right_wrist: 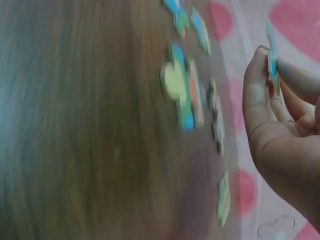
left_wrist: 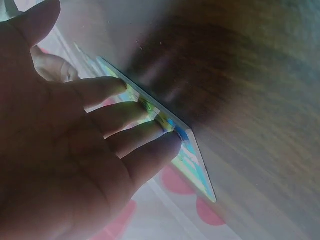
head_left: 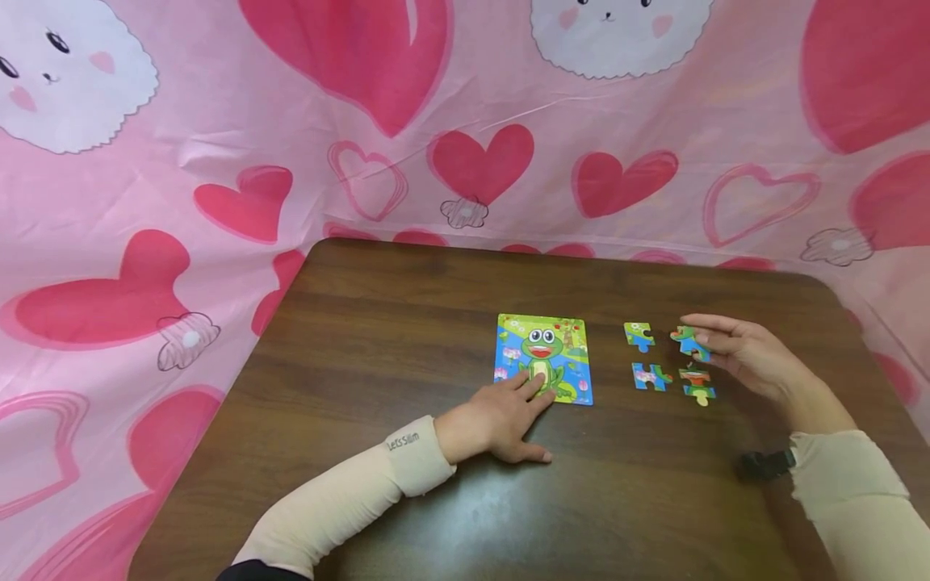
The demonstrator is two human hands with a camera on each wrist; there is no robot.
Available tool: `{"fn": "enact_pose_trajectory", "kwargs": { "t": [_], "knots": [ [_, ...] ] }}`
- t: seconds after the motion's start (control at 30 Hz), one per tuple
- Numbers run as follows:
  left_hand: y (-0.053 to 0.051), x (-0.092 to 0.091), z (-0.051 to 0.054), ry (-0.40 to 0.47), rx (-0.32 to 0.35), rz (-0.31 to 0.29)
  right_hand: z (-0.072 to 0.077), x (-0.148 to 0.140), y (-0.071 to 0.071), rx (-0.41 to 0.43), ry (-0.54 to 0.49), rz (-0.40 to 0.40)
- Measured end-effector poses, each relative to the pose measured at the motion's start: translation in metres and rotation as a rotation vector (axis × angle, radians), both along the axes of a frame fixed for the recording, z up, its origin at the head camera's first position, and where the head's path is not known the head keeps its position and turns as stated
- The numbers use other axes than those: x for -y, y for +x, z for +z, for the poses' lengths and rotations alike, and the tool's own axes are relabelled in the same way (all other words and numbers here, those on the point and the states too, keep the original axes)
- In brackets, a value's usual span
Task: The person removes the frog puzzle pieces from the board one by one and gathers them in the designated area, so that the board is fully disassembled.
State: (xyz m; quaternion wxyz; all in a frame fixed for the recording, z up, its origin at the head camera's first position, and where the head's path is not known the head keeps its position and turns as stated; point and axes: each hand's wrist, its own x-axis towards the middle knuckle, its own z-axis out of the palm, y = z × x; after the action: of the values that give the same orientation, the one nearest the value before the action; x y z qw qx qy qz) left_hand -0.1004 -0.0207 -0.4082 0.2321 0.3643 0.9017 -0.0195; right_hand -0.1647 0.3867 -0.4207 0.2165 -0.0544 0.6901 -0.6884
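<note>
My left hand (head_left: 512,415) lies flat with its fingertips on the lower edge of a frog picture board (head_left: 570,351). Seen from the left wrist, the straight fingers of that hand (left_wrist: 100,135) rest along the edge of the board (left_wrist: 192,162). Right of the board, my right hand (head_left: 756,359) pinches a jigsaw piece (head_left: 686,340) between thumb and fingers. The right wrist view has this piece (right_wrist: 272,62) edge-on, lifted off the table. Nearby lie a flower-and-grass piece (head_left: 639,335), a pink-and-blue piece (head_left: 647,376) and a piece with the frog's mouth (head_left: 695,377).
Everything lies on a brown wooden table (head_left: 392,323) with rounded corners. A pink curtain (head_left: 407,105) with hearts hangs behind it and to the left. More jigsaw pieces show in the right wrist view, among them one near the bottom (right_wrist: 224,200).
</note>
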Motion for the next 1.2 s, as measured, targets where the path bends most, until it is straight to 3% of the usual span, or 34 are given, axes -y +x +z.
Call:
{"fn": "enact_pose_trajectory", "kwargs": {
  "t": [0.2,0.4,0.63,0.83,1.1,1.2],
  "knots": [
    [0.000,0.000,0.000,-0.002,-0.002,0.005,-0.007,-0.025,0.006,0.014,-0.092,-0.040],
    [0.001,0.000,0.001,-0.009,-0.005,0.002,-0.013,-0.052,0.015,-0.011,0.028,-0.028],
    [0.000,0.000,0.001,-0.010,0.002,0.007,-0.020,-0.070,0.023,-0.001,0.041,0.000],
    [0.000,0.000,0.001,-0.005,0.017,0.018,-0.023,-0.069,0.029,0.019,0.275,-0.031],
    [-0.001,0.000,0.000,-0.004,0.007,0.010,-0.017,-0.056,0.030,-0.121,0.699,-0.022],
    [-0.001,0.000,0.000,-0.003,0.007,0.008,-0.015,-0.054,0.030,-0.117,0.762,-0.011]
  ]
}}
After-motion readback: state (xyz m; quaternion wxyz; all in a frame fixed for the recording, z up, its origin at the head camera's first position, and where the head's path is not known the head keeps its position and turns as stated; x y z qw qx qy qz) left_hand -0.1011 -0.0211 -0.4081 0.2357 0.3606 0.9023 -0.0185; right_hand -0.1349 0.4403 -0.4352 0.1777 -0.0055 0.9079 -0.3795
